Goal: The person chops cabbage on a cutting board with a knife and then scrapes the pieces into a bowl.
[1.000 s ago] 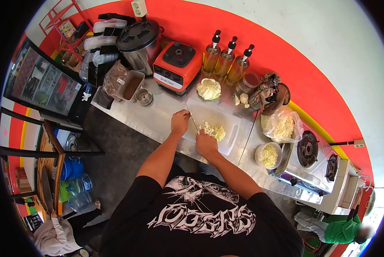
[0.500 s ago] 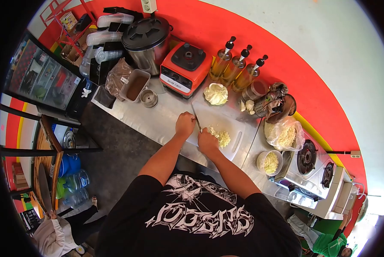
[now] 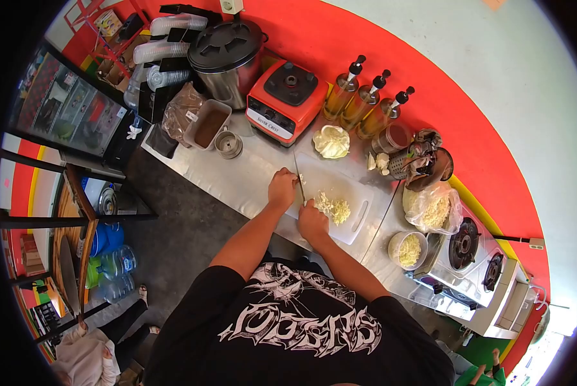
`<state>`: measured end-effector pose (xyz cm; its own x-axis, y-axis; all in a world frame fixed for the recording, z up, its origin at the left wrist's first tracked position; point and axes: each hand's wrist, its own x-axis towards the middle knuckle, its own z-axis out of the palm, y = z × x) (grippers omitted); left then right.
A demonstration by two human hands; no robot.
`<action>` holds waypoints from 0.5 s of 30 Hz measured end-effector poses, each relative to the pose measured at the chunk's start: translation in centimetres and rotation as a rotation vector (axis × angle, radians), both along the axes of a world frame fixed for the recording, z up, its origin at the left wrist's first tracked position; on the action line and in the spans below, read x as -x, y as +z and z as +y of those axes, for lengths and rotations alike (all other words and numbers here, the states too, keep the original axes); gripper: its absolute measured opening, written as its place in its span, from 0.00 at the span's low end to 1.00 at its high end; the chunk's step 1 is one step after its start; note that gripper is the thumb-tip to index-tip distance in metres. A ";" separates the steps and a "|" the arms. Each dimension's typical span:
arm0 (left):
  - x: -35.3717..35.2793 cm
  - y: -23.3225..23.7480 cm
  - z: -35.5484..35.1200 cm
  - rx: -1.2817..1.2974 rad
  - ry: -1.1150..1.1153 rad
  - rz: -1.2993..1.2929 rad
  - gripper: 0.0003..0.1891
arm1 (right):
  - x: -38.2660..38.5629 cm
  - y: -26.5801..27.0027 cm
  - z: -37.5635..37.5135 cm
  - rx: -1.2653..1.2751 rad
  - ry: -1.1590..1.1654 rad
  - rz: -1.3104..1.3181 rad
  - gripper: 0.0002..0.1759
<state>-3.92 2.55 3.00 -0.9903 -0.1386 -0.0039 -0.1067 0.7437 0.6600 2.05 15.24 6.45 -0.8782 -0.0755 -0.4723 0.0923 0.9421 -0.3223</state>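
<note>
The right hand (image 3: 313, 220) is closed around the handle of a knife (image 3: 302, 188), whose blade points toward the far side of the counter (image 3: 205, 174). The left hand (image 3: 282, 188) is just left of the blade, its fingers drawn in; whether it grips a piece or only steadies the blade, I cannot tell.

The chopped pale pieces (image 3: 333, 208) lie on the white cutting board (image 3: 349, 186), right of the blade, in a loose heap. This looks like fine chopping, so the left fingertips are best tucked back, with the knuckles guiding the flat of the knife. Short, even strokes from a firm right wrist should suit such small pieces, and gathering the heap first would even out the cut.

Beyond the board's far edge sits a pale cabbage (image 3: 331, 141). To the right, a bowl (image 3: 393, 248) holds similar shreds, near a plastic bag (image 3: 414, 201) of pale shreds.
</note>
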 end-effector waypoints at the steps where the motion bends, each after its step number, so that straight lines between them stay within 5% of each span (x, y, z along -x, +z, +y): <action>1: -0.1 -0.1 0.0 0.002 -0.006 -0.002 0.04 | 0.2 0.3 0.1 0.002 -0.006 -0.002 0.21; 15: -0.7 -0.6 -0.1 -0.034 -0.030 0.077 0.05 | -0.5 -0.1 0.6 0.036 0.019 0.035 0.22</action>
<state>-3.22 2.46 2.42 -0.9916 -0.1096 0.0684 -0.0324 0.7232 0.6899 2.56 15.84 6.39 -0.8926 -0.1082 -0.4376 0.0629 0.9314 -0.3586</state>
